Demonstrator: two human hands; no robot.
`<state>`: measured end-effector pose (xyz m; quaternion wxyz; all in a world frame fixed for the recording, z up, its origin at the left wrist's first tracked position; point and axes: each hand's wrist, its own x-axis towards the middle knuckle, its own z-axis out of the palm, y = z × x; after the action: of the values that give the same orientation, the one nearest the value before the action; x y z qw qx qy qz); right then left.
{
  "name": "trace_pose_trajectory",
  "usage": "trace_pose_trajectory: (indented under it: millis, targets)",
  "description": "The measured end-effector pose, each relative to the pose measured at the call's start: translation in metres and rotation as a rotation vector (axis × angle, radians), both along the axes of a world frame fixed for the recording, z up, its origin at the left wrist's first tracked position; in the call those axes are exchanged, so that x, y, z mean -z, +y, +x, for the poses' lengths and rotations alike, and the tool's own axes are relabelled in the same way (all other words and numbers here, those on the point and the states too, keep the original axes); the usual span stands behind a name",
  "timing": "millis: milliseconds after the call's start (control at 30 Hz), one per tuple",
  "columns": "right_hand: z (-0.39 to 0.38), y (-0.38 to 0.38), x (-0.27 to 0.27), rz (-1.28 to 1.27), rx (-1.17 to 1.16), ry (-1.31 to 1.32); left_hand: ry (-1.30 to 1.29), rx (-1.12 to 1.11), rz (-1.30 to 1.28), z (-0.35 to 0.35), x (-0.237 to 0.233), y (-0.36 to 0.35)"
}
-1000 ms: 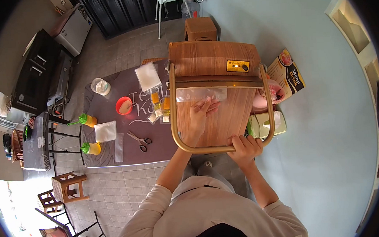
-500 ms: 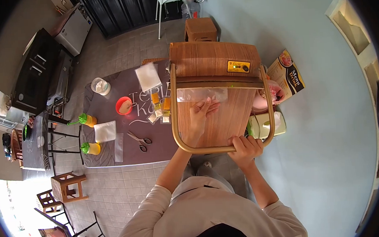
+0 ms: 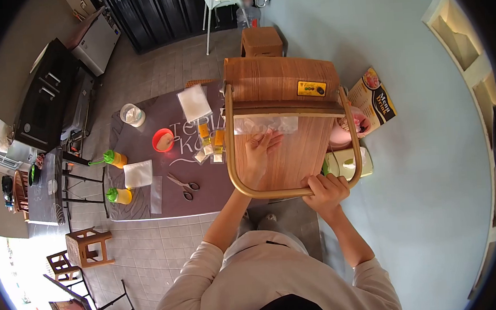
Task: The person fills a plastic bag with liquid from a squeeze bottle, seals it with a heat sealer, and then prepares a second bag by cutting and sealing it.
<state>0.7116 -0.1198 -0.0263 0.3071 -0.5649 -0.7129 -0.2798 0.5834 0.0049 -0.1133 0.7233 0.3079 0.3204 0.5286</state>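
A wood-grain plastic sealer [image 3: 280, 76] with a yellow control panel [image 3: 312, 88] stands before me. Across its front runs a gold U-shaped handle bar [image 3: 273, 194]. A clear plastic strip of packaging [image 3: 257, 125] lies along the sealing edge. My left hand [image 3: 261, 150], palm turned up inside the bar, pinches the lower edge of this packaging between thumb and fingers. The fingers of my right hand [image 3: 327, 193] are wrapped round the bar at its lower right corner.
Left of the sealer, the dark table [image 3: 149, 203] bears scissors [image 3: 183, 186], a red bowl [image 3: 163, 140], stacked clear bags [image 3: 194, 103], small filled sachets [image 3: 217, 138] and green-capped bottles [image 3: 119, 196]. A menu board [image 3: 373, 101] and pink container [image 3: 355, 127] stand on the right, by the wall.
The handle bar has shifted slightly with my right hand on it. My left hand stays at the plastic packaging. The whole view has tilted a little.
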Motion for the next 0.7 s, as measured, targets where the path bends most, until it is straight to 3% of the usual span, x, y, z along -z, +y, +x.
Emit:
trace_pose_trajectory:
  millis: [67,267,400,700]
  targets:
    - [0.003,0.004,-0.010,-0.018,-0.051,0.027,0.007,-0.003,0.006,-0.002,-0.001,0.004]
    - [0.004,0.055,-0.122,0.283,-0.101,0.041,0.056,-0.028,0.010,0.001,-0.011,-0.004]
    - [0.011,0.101,-0.166,0.211,0.019,-0.006,0.051,-0.088,0.005,0.006,-0.014,-0.011]
    - [0.022,0.146,-0.186,0.177,0.080,-0.038,0.103,-0.237,-0.011,0.021,-0.027,-0.020]
